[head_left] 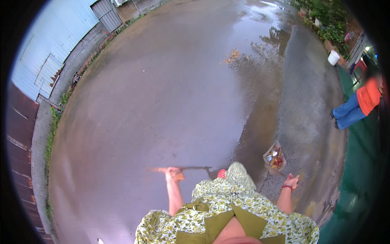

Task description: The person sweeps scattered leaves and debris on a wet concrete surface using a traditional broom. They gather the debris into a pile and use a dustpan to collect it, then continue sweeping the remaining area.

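Note:
My left hand (pixel 174 174) is closed around a long, thin stick (pixel 195 168), which lies crosswise above the wet ground. Its left end is blurred, and what the other end carries cannot be made out. On the right, a greyish dustpan (pixel 268 157) rests on the pavement, holding reddish-brown leaves (pixel 277 162) and some pale litter. My right hand (pixel 291 181), with a red bracelet at the wrist, is just beside the dustpan. Its fingers look curled around the dustpan's handle, most of which is hidden. The toe of a red shoe (pixel 222 173) shows below my patterned clothing.
Wet pavement (pixel 162 101) stretches ahead, with scattered orange leaves (pixel 231 56) on it. A person in an orange top (pixel 369 97) stands at the right on green flooring (pixel 351 162). A white bucket (pixel 333 57) stands near plants. A low block wall (pixel 81 51) borders the left.

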A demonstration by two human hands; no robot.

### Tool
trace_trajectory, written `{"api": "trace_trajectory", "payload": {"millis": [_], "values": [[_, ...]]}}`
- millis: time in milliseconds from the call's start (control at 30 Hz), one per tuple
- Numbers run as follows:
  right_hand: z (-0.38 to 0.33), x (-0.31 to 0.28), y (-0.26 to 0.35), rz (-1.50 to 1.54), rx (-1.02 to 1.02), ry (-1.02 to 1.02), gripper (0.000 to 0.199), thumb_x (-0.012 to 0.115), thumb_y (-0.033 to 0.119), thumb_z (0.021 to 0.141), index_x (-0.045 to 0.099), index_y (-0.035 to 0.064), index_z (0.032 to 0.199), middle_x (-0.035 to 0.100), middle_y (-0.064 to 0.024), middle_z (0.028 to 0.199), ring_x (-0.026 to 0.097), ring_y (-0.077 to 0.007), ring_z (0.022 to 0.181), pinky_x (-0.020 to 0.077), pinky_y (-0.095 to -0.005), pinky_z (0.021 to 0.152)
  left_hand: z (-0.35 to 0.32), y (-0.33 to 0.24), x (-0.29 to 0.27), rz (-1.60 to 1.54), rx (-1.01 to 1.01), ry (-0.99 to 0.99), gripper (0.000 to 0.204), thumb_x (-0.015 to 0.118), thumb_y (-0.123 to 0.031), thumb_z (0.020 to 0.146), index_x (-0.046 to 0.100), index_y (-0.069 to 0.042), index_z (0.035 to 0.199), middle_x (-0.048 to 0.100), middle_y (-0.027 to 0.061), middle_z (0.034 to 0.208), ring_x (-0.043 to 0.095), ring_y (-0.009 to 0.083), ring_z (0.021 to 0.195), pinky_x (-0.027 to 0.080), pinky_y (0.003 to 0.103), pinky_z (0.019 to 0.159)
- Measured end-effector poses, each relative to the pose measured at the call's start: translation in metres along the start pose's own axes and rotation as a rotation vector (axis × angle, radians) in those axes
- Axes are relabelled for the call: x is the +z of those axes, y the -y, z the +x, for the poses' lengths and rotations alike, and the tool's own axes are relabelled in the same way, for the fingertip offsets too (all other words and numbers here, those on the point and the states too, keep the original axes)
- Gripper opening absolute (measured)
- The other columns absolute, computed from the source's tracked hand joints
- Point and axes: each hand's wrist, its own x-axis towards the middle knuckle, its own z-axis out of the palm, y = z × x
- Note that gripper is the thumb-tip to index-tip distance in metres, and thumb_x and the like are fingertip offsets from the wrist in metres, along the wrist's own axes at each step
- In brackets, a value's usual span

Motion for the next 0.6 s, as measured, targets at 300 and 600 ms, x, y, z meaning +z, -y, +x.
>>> {"api": "trace_trajectory", "payload": {"millis": [300,600], "values": [[-0.044,0.196,-0.093,-0.247,-0.094,0.051,0.086,0.065,0.022,0.080,0.003,0.0028,0.137,0.054,-0.0155,0.078,0.056,-0.0216,0.060,0.0498,-0.0293,0.050,0.054,-0.060,0.222,-0.156,-0.023,0.314,0.012,0.052,-0.002,0.075,0.041,0.000,0.080,0.044,0.0074,0.066,0.044,0.0129,0.054,0.042,0.023,0.048],[-0.092,0.335,-0.136,-0.289,-0.053,0.017,0.080,0.063,0.015,0.080,0.007,0.0002,0.135,0.055,-0.0168,0.070,0.054,-0.0239,0.050,0.0519,-0.0323,0.047,0.145,-0.153,0.211,-0.645,-0.171,0.317,0.018,0.050,-0.004,0.075,0.039,0.002,0.088,0.045,0.0085,0.073,0.047,0.0109,0.057,0.045,0.021,0.050]]}}
